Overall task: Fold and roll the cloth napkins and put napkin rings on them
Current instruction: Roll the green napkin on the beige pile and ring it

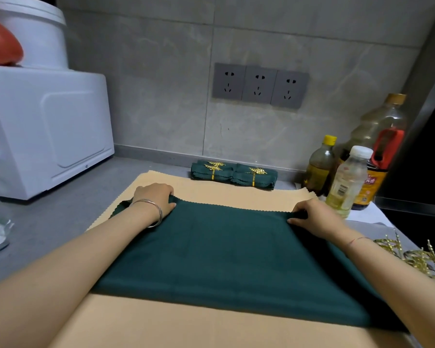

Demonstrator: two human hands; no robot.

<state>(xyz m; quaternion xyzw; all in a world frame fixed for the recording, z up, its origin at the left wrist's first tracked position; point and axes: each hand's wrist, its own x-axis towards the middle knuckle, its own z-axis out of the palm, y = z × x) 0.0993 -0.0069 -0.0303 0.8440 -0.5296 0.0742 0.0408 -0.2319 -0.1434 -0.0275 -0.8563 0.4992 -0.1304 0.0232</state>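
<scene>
We see the green napkin [224, 252] lying flat on a beige cloth [236, 194] in the middle of the frame, on the grey worktop [48, 222]. Its long axis runs left to right, and its scalloped far edge faces the wall. Both hands are on that far edge. The left hand [154, 198] curls its fingers over the left corner, and the right hand [312, 216] pinches the right corner. Neither hand is nearer, since each holds its own end. We judge the next fold or roll will bring this edge down the frame towards us. Two rolled napkins [232, 174] with rings lie at upper centre, and loose gold rings [412, 254] lie at the right edge.
</scene>
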